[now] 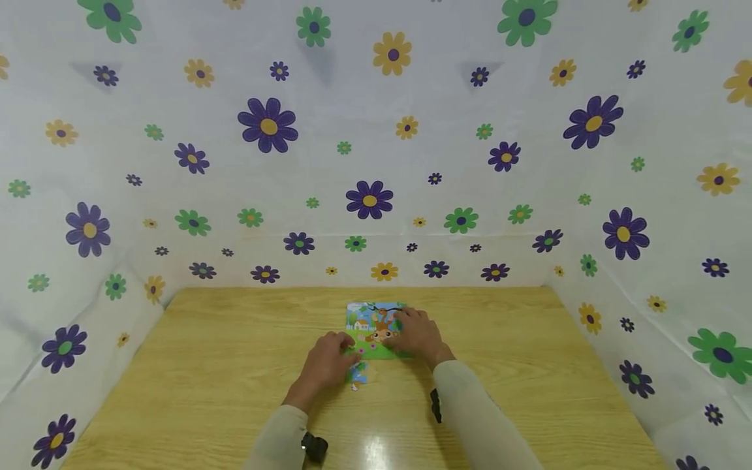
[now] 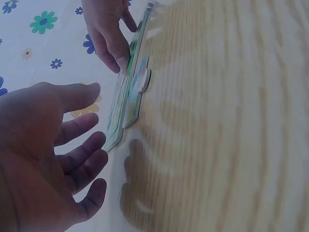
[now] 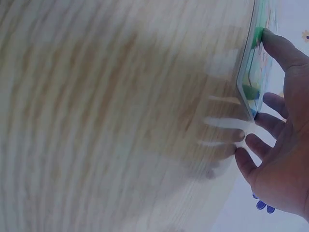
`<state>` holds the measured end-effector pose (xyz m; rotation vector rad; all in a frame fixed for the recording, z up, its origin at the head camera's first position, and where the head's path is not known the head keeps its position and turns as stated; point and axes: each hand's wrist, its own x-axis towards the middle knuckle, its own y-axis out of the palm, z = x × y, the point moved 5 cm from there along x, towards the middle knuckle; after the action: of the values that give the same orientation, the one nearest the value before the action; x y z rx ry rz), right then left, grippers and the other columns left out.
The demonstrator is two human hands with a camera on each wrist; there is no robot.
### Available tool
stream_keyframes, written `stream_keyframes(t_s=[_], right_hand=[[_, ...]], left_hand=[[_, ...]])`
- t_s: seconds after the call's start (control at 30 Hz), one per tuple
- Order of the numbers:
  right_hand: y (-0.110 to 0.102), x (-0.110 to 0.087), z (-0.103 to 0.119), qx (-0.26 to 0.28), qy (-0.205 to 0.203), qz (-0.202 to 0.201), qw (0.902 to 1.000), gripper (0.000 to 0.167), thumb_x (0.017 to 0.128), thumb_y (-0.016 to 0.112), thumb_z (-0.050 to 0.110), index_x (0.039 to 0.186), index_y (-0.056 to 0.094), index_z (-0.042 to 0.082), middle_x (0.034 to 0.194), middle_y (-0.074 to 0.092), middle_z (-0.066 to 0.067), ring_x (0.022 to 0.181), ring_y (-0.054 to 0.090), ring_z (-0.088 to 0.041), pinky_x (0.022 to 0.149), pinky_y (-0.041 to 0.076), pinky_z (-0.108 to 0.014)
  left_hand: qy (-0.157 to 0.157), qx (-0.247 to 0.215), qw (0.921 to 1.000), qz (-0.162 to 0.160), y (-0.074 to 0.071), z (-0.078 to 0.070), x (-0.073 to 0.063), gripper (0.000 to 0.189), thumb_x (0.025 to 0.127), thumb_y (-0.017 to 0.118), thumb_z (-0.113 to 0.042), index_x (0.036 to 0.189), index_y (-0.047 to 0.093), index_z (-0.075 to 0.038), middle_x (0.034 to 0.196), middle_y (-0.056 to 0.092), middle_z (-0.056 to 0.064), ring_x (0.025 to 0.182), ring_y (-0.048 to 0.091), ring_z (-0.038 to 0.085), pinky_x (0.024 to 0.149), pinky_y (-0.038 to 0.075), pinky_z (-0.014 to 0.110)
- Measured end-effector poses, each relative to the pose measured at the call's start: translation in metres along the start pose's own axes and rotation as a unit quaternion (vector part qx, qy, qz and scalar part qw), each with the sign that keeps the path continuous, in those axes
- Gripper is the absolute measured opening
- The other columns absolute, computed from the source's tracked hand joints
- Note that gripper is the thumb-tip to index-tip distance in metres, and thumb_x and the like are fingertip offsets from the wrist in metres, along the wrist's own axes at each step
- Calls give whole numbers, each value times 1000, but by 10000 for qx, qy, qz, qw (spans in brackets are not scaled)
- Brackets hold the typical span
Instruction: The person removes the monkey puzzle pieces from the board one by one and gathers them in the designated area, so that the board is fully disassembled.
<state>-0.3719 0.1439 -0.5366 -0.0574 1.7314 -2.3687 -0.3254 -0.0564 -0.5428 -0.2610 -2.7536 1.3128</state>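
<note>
A jigsaw puzzle (image 1: 361,334) with a monkey, a small house and grass lies flat on the wooden table. My left hand (image 1: 328,360) is at its lower left corner, fingers loosely bent and apart; the left wrist view shows nothing held in that hand (image 2: 53,150). At the puzzle's right side, my right hand (image 1: 418,336) rests its thumb on the picture. In the right wrist view the fingers of this hand (image 3: 285,130) spread along the puzzle's edge (image 3: 248,92). A loose blue puzzle piece (image 1: 360,373) lies just in front of the puzzle, partly hidden by the left hand.
The wooden table (image 1: 247,352) extends around the puzzle on all sides. White cloth with printed flowers (image 1: 329,170) encloses the table at the back and both sides. Dark straps with small devices (image 1: 315,447) sit at both wrists.
</note>
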Motion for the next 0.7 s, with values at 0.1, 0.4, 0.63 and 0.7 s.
stream_keyframes(t_s=[0.1, 0.4, 0.63, 0.7], right_hand=[[1, 0, -2, -32, 78, -4, 10000, 76, 81, 68, 59, 142, 50, 18, 153, 40, -8, 139, 35, -38, 104, 35, -61], [2, -2, -6, -181, 42, -90, 9998, 73, 83, 63, 64, 142, 50, 22, 155, 35, -11, 140, 35, -38, 104, 36, -61], [3, -4, -7, -290, 41, -46, 9996, 73, 85, 57, 67, 144, 47, 25, 156, 34, -10, 142, 33, -36, 105, 34, -60], [3, -6, -7, -293, 49, -76, 9995, 73, 85, 57, 66, 144, 47, 25, 156, 35, -9, 142, 32, -37, 105, 33, -62]], left_hand=[[31, -115, 9999, -101, 3, -1, 5, 32, 90, 67, -37, 112, 64, -13, 105, 58, 4, 99, 55, 22, 85, 47, 44], [-64, 81, 9992, -396, 5, -7, 22, 39, 92, 64, -38, 124, 60, -16, 126, 54, 9, 117, 47, 32, 91, 39, 58], [-29, 458, 9984, -322, 7, -8, 38, 47, 91, 64, -39, 132, 57, -16, 136, 51, 12, 123, 45, 36, 94, 39, 60], [47, 501, 9984, -274, 7, -9, 41, 49, 91, 63, -41, 133, 56, -17, 138, 49, 11, 126, 43, 36, 95, 38, 61]])
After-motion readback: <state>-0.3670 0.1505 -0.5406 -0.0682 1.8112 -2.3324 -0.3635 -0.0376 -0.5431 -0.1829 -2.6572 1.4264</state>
